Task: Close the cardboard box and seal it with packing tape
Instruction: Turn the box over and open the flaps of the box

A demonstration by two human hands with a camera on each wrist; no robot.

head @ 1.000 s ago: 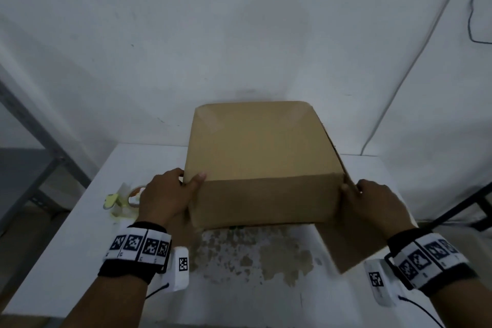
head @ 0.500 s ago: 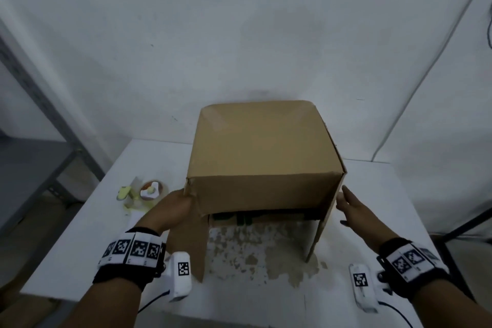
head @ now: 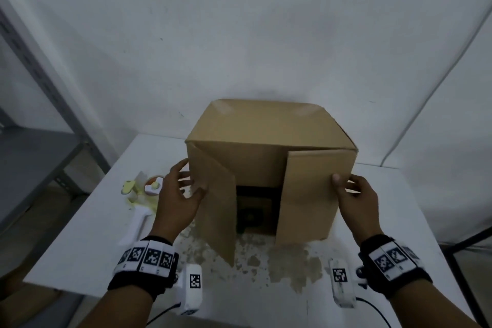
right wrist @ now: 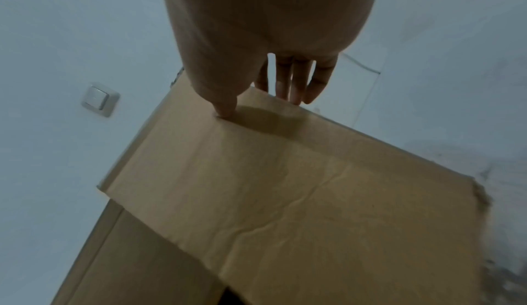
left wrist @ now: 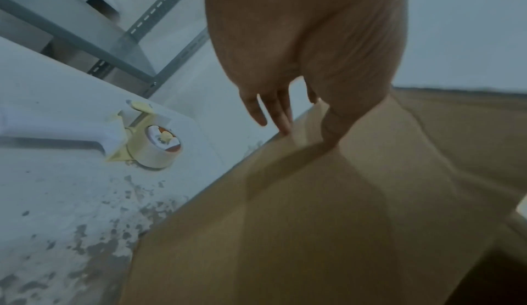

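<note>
2 side flaps of the plain brown cardboard box point(head: 269, 138) stand partly swung in over its open face, which is turned toward the person on the white, paint-chipped table point(head: 87, 224). The left hand point(head: 177, 202) holds the left flap point(head: 217, 208), thumb on its outer face and fingers reaching round behind the hinge edge; that flap still angles outward. The right hand point(head: 356, 201) holds the right flap point(head: 306, 194) the same way, thumb pressed on the front, 4 nearly straight fingers point(right wrist: 296, 80) behind the edge, and this flap lies almost flat. Between the flaps a dark gap shows the interior. Left of the box lies a yellow-and-white tape dispenser point(left wrist: 148, 143) with its roll of packing tape.
</note>
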